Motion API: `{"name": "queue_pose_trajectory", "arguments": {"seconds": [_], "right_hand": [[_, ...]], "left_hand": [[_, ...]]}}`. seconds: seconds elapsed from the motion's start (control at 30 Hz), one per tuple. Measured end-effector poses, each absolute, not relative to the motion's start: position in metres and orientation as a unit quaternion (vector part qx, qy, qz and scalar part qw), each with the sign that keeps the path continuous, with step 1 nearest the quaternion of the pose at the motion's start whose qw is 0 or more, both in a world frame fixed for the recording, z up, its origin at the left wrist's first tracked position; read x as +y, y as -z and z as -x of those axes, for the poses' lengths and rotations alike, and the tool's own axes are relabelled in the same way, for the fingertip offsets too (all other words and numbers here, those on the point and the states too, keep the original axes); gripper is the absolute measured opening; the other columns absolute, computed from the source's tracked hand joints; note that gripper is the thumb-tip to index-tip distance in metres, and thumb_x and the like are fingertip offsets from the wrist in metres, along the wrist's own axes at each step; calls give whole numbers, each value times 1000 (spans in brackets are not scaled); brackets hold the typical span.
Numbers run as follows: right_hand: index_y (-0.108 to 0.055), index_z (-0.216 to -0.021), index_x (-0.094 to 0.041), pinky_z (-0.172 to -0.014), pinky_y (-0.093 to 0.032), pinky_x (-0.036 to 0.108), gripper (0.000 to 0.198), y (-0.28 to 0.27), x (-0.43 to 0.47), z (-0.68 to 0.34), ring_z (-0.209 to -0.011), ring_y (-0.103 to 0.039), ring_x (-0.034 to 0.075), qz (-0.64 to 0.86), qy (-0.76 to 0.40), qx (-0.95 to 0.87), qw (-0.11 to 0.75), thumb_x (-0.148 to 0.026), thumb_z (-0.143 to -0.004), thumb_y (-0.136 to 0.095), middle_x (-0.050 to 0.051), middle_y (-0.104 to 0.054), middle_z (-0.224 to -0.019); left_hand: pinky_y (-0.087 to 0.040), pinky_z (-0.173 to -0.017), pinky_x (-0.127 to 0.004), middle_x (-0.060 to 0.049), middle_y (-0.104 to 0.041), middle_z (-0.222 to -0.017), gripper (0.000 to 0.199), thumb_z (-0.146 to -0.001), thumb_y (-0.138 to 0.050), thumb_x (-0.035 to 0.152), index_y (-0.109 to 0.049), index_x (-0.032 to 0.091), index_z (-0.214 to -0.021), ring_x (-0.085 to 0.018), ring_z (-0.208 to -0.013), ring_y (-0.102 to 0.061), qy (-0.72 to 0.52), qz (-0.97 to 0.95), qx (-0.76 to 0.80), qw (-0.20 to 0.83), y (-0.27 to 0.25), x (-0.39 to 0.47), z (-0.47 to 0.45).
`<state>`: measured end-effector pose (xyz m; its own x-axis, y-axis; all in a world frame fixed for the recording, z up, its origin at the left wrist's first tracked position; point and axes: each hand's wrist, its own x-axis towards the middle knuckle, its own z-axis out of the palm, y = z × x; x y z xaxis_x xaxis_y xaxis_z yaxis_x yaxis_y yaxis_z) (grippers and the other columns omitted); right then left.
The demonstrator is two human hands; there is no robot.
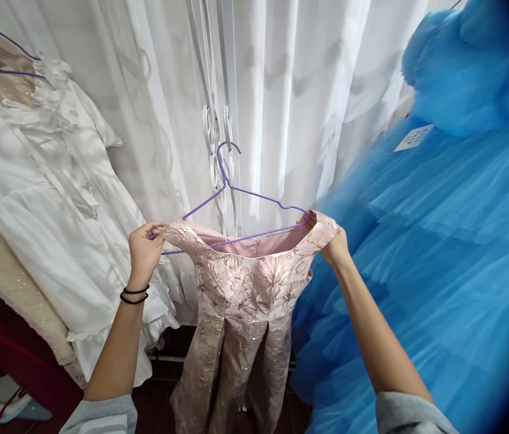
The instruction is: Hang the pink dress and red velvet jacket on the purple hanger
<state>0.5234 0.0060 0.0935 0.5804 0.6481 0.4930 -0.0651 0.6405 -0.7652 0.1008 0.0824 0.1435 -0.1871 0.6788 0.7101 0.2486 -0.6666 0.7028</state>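
1. Two bare hands up in front of you, well apart, with the pink dress (254,289) spread between them at the middle of the view.
2. Your left hand (144,248): fingers and thumb closed, pinching the dress at its left shoulder. One end of the purple hanger (226,178) pokes out by the fingertips.
3. Your right hand (335,246): closed on the outer edge of the other shoulder. Fingers partly hidden by the cloth; you cannot tell their exact grip.
4. Dress hangs upright, neckline up, skirt falling in deep folds past the lower edge of view. Raised gold pattern outside, plain pink inside.
5. Hanger sits at the neckline: right end inside the right shoulder, lower bar slanting across the opening and out past the left one. Hook up, in front of the white scrollwork (209,129); whether it touches the metal, you cannot tell.
6. Behind, white curtain (276,102) in long folds.
7. Left of you: white dress (50,205), beside it a sparkly beige garment (8,265), then dark red cloth (14,343) lower down.
8. Right of you: blue gown (435,205), layered, bearing a white tag (414,138).
9. Two black bands (134,296) round your left wrist.
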Motion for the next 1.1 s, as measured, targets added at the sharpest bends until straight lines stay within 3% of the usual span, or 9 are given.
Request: {"name": "queue_pose_trajectory", "arguments": {"seconds": [0.17,0.27,0.43,0.57,0.63,0.73,0.8,0.93,1.1], "right_hand": [[-71,-75,-17,-71,-56,30,33,-153,20,-516,-74,-65,18,445,-159,-559,682,-40,-55,-80,3,-72,-78],[-59,-57,-14,-48,-38,22,29,-177,20,-505,-50,-45,9,525,-166,-630,547,-40,-56,-72,-2,-52,-51],[-40,-43,-16,-48,-21,23,26,-196,10,-493,-49,-31,6,670,20,-656,347,-21,-59,-60,-3,-31,-42],[-48,-49,-15,-50,-27,26,17,-200,0,-490,-52,-42,11,719,127,-641,239,-15,-63,-58,3,-47,-45],[-64,-68,-13,-55,-36,24,7,-200,-5,-493,-63,-55,15,687,106,-677,242,-15,-63,-59,7,-65,-64],[-67,-115,-16,-72,-51,24,51,-202,-15,-501,-91,-65,21,591,-10,-750,297,-19,-64,-64,8,-72,-107],[-61,-129,-18,-80,-54,27,62,-202,-21,-505,-104,-64,23,536,-84,-772,331,-28,-68,-67,8,-67,-122],[-73,-108,-12,-64,-52,26,52,-193,-21,-500,-78,-65,19,537,-119,-735,397,-56,-83,-57,7,-72,-91],[-77,-92,-11,-61,-46,26,52,-169,-3,-488,-67,-61,17,541,-54,-690,479,-60,-80,-60,4,-69,-74]], "left_hand": [[-47,-64,-22,-3,-67,-66,18,-63,-64,28,-72,14,-72,-15,-68,-59,-659,-640,354,175,-141,85,-94],[-47,-65,-23,-4,-69,-71,21,-63,-66,29,-74,15,-76,-15,-70,-61,-638,-650,371,184,-137,85,-91],[-48,-65,-23,-7,-73,-93,33,-64,-63,27,-77,16,-92,-17,-78,-63,-518,-750,373,171,-137,83,-85],[-49,-86,-27,-7,-72,-113,48,-64,-59,21,-75,20,-109,-24,-108,-64,-467,-788,349,197,-144,83,-80],[-47,-94,-30,-7,-73,-113,41,-70,-59,25,-75,19,-107,-25,-112,-63,-471,-784,344,210,-148,83,-81],[-48,-88,-30,-7,-75,-102,32,-81,-58,38,-76,17,-97,-24,-99,-66,-488,-777,355,180,-152,85,-89],[-48,-82,-28,-7,-75,-94,31,-83,-57,41,-75,17,-91,-22,-89,-66,-499,-779,357,131,-153,88,-96],[-47,-76,-27,-7,-74,-88,30,-84,-57,40,-75,16,-85,-19,-82,-64,-536,-767,345,76,-149,94,-104],[-45,-69,-27,-7,-71,-87,32,-88,-54,39,-73,14,-91,-17,-77,-61,-548,-757,353,44,-148,95,-104]]}}
